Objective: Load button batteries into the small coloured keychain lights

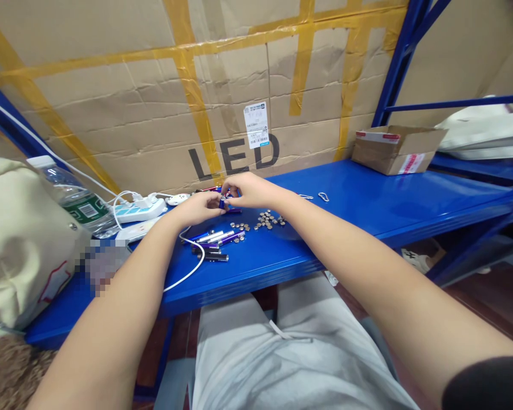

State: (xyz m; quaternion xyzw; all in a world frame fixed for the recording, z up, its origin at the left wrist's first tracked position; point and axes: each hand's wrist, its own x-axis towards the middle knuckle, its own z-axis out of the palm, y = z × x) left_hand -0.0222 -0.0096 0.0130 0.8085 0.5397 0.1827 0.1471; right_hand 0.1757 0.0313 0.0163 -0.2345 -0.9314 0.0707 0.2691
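My left hand (pixel 203 208) is closed around a small blue metal tube (pixel 222 203), like part of a mini flashlight, above the blue shelf. The fingers of my right hand (pixel 243 191) pinch at its upper end, where a silvery bit shows; fine detail is too small to tell. Below my hands lies a group of slim tubes (pixel 216 238) in silver, purple, blue and black. Scattered to their right are many small round button cells (pixel 265 221). Behind my hands, more red and blue tubes (pixel 211 189) are partly hidden.
At left stand a power strip (pixel 139 209) with plugs, a water bottle (pixel 79 196) and a beige bag (pixel 21 228). A white cable (pixel 200 262) crosses the shelf (pixel 346 199). Beyond my right forearm lie carabiners (pixel 323 197) and a small open carton (pixel 395 151). A large cardboard box (pixel 145 114) stands behind.
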